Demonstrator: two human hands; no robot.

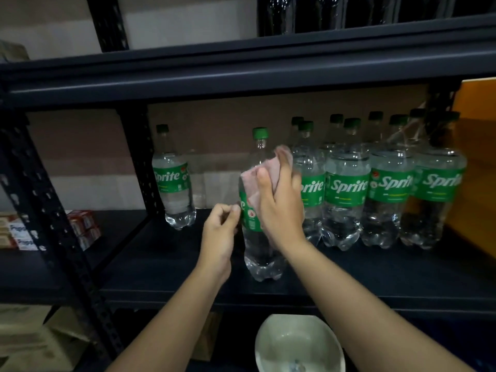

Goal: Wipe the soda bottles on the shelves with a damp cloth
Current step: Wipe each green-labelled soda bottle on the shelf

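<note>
Sprite bottle (261, 237), clear with a green cap and green label, stands upright near the front of the dark shelf (166, 264). The right hand (279, 208) presses a pink cloth (268, 173) against its shoulder and upper label, fingers wrapped over the cloth and closed on it. The left hand (218, 234) sits just beside the bottle's left side at label height, fingers curled loosely with the tips at the label edge; whether they actually pinch it I cannot tell. To the right, a row of Sprite bottles (346, 200) stands close together; one more bottle (174, 183) stands alone to the left. Below the shelf edge, a white bowl (298, 345) sits between the forearms.
</note>
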